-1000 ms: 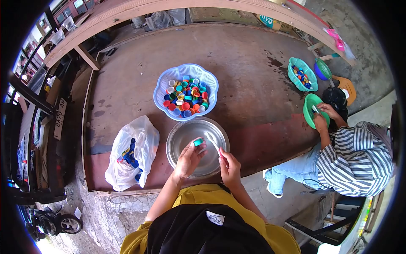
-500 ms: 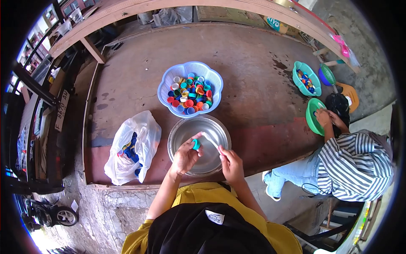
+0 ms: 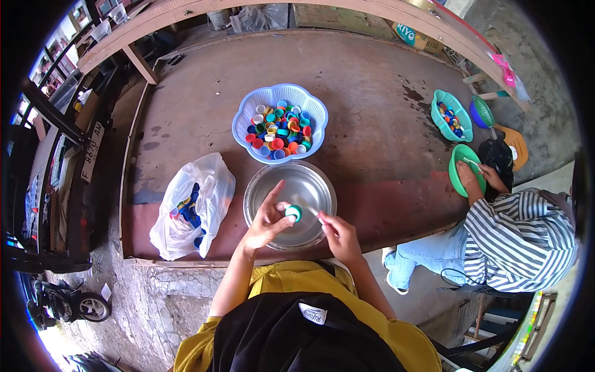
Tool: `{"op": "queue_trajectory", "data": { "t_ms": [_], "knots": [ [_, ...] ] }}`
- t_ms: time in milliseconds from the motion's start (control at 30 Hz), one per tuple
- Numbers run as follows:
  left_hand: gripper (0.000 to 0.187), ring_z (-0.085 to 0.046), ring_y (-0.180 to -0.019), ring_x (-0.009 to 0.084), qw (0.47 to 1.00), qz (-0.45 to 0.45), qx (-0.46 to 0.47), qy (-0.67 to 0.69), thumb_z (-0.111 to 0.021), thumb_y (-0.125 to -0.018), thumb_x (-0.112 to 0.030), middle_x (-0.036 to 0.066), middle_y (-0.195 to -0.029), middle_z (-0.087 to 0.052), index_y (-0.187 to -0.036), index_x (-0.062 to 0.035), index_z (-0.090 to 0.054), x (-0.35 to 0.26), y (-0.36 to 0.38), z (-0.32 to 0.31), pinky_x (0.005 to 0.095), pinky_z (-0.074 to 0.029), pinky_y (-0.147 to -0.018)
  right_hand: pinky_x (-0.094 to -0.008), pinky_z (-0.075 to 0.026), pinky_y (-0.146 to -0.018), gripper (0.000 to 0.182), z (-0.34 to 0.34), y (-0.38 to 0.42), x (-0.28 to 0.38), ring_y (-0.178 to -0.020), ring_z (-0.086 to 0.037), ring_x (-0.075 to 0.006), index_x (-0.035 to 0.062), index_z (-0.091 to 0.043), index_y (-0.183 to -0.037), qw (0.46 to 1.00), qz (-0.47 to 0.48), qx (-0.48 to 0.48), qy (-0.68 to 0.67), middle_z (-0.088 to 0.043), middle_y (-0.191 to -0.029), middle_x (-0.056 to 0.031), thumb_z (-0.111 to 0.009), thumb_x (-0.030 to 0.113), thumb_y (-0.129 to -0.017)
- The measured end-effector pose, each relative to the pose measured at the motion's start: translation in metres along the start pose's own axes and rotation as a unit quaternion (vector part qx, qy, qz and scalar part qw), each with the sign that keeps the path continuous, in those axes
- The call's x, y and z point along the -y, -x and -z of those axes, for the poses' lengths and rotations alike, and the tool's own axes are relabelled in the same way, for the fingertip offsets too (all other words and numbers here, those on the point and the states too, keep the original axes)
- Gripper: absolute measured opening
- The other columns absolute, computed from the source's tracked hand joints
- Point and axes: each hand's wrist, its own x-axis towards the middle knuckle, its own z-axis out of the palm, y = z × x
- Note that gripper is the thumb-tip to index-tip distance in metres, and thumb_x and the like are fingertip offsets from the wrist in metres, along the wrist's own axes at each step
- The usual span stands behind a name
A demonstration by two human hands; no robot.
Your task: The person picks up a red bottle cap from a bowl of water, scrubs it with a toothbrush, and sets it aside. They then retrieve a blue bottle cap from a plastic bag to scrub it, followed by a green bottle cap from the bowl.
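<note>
My left hand (image 3: 270, 220) holds a green bottle cap (image 3: 293, 213) between thumb and fingers, above the metal bowl (image 3: 256, 186); its index finger points up and away. My right hand (image 3: 339, 234) is closed on the handle of a thin, light-coloured tool (image 3: 315, 212), whose far end is blurred beside the cap. Just beyond the bowl stands a blue plastic basket (image 3: 246, 106) of mixed coloured caps (image 3: 277, 144). Left of the bowl, a white plastic bag (image 3: 214, 180) lies open with mostly blue caps (image 3: 193, 217) inside.
At the right a person in a striped top (image 3: 514, 242) has both hands at a green bowl (image 3: 457, 180). Near them are a teal basket (image 3: 437, 128) with caps, a black bag (image 3: 496, 153) and an orange object (image 3: 516, 146). A wooden beam (image 3: 248, 7) crosses the far side.
My left hand has turned the green cap, so its pale side shows, and its index finger has straightened. The tool has shifted toward the cap. The co-worker's hands have moved apart, showing a thin white tool.
</note>
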Motion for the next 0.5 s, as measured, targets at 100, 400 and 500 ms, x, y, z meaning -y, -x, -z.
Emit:
{"op": "queue_trajectory", "data": {
  "t_ms": [100, 400, 500],
  "knots": [
    [0.092, -0.055, -0.084, 0.0119, 0.985, -0.07, -0.01, -0.156, -0.065, -0.078, 0.005, 0.005, -0.089, -0.054, -0.144, -0.0056, -0.002, 0.001, 0.001, 0.003, 0.0266, -0.046, -0.08, -0.027, -0.047, -0.063, 0.026, -0.003, 0.001, 0.006, -0.072, -0.061, -0.0155, 0.0001, -0.058, -0.112, 0.998, 0.045, -0.034, -0.028, -0.063, -0.092, -0.0139, -0.054, 0.002, -0.087],
    [0.097, -0.058, -0.085, 0.0149, 0.918, -0.08, -0.028, -0.388, -0.064, -0.076, 0.008, 0.006, -0.088, -0.053, -0.143, -0.0113, 0.003, -0.01, 0.001, 0.002, 0.0302, -0.048, -0.083, -0.034, -0.047, -0.055, 0.029, -0.002, 0.009, 0.025, -0.064, -0.059, -0.0253, 0.0136, -0.061, -0.114, 0.981, 0.095, -0.051, 0.161, -0.057, -0.077, -0.0079, -0.054, 0.009, -0.086],
    [0.1, -0.059, -0.084, 0.0152, 0.909, -0.09, -0.026, -0.407, -0.065, -0.076, 0.008, 0.006, -0.086, -0.054, -0.143, -0.0117, 0.006, -0.008, -0.001, 0.002, 0.0309, -0.048, -0.083, -0.0335, -0.047, -0.054, 0.03, -0.006, 0.016, 0.026, -0.062, -0.058, -0.0249, 0.012, -0.06, -0.114, 0.971, 0.083, -0.026, 0.223, -0.057, -0.076, -0.0083, -0.055, 0.007, -0.084]
  ]
}}
